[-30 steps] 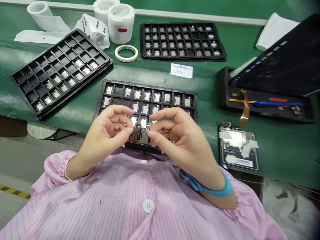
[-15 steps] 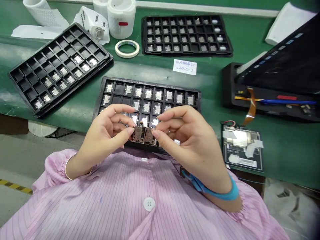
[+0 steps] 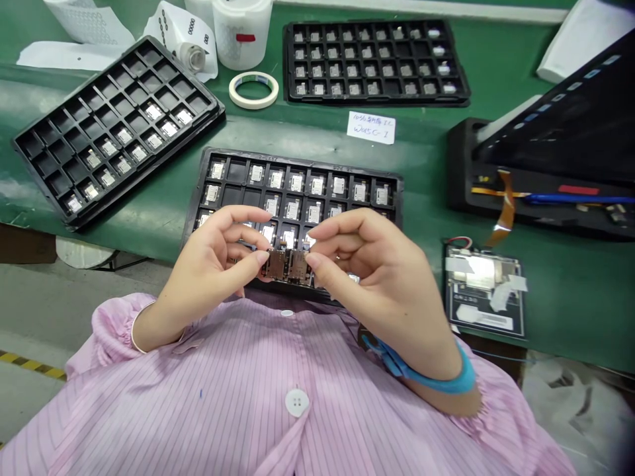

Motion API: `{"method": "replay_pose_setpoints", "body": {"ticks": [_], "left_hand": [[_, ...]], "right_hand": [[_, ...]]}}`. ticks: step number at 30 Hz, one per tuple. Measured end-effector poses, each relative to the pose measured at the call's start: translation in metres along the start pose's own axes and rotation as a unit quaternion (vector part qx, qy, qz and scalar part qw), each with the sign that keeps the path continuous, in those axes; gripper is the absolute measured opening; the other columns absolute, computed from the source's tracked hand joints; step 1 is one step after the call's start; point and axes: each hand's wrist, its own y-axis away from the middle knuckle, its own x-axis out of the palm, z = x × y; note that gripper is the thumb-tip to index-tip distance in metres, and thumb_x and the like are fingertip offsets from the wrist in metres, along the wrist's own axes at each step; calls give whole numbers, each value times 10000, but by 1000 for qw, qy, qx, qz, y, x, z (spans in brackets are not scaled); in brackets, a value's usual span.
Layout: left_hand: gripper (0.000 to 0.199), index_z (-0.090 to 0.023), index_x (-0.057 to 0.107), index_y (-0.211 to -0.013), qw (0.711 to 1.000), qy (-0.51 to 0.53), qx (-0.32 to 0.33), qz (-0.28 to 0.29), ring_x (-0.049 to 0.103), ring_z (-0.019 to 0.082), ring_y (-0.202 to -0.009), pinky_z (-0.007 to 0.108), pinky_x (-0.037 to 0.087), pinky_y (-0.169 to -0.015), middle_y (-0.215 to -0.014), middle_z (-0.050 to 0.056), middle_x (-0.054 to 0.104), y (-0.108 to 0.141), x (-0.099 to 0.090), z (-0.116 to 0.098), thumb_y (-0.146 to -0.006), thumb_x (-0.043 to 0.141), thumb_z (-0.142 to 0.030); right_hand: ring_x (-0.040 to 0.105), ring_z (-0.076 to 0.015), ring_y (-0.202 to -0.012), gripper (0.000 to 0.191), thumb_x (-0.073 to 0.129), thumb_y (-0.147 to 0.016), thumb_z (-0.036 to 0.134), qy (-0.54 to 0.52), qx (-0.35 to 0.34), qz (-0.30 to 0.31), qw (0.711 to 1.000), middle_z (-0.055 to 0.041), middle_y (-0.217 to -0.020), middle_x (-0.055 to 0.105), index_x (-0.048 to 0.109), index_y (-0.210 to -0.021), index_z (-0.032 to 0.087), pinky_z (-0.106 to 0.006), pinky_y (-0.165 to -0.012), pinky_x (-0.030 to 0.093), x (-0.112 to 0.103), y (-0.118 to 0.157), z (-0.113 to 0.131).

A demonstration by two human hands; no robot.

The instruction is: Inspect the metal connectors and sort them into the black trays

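Note:
Two small metal-faced circuit parts are held side by side above the near edge of a black compartment tray. My left hand pinches the left circuit part between thumb and fingers. The right circuit part is pinched by my right hand, which wears a blue wrist band. Behind and below my hands lies the middle black tray, with small silvery parts in many of its compartments. My hands hide some of its lower rows.
A partly filled black tray lies tilted at left, another filled tray at the back. Near them are a tape roll, a handwritten label and a white roll. A black fixture and circuit device are at right.
The view has shifted slightly. Both hands still hold the two circuit parts, whose metal faces are tilted a little differently and look plainer.

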Motion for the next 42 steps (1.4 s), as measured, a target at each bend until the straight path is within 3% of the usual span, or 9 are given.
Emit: {"method": "replay_pose_setpoints", "body": {"ticks": [11,25,42], "left_hand": [[371,-252,562,-1204,1000,-8,-11,7,711,155,-646,156,490,-384,-937,22,660,0,1,-1,-864,702,-206],[366,-247,562,-1204,1000,-4,-11,7,718,154,-648,153,484,-382,-937,14,653,1,0,-2,-870,687,-167],[357,-230,546,-1203,1000,20,-11,14,722,136,-627,141,519,-407,-924,-11,655,2,1,-3,-885,675,-132]], "right_hand": [[622,-161,-598,173,638,-864,180,4,5,-2,1000,7,-731,666,580,-1003,265,-298,-495,483,2,-1,0],[600,-148,-571,167,585,-898,183,13,-4,7,1000,10,-736,669,569,-1045,261,-284,-448,415,2,1,0],[592,-135,-571,188,593,-890,156,6,-15,7,1000,12,-723,664,567,-1055,240,-260,-461,458,3,0,-3]]}}
